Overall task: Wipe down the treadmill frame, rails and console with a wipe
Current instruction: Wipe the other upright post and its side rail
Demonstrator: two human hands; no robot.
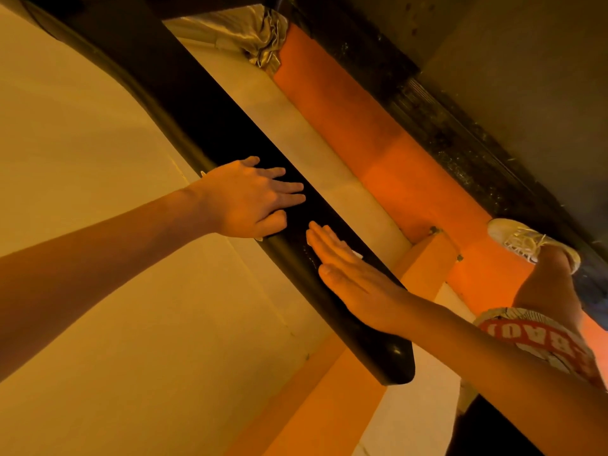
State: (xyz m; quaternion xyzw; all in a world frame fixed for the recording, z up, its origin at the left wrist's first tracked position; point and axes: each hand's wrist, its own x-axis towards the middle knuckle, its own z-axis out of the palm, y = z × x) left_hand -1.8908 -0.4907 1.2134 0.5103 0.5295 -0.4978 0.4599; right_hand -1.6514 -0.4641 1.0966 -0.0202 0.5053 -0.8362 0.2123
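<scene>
The black treadmill handrail (332, 311) runs diagonally from the upper left to its rounded end at the lower middle. My left hand (250, 199) lies flat on top of the rail with straight fingers; small white corners of a wipe (202, 174) peek out from under the palm. My right hand (348, 274) presses flat on the rail just below it, fingers straight and together. A white scrap of wipe (358, 255) shows at its far edge. Most of the wipe material is hidden under the hands.
Below the rail lies the orange treadmill frame (378, 153) with a black side strip (460, 143) and grey deck. My foot in a white shoe (523, 241) stands on the strip at right. Crumpled silvery material (263, 37) sits at the top. Pale floor (98, 258) lies left.
</scene>
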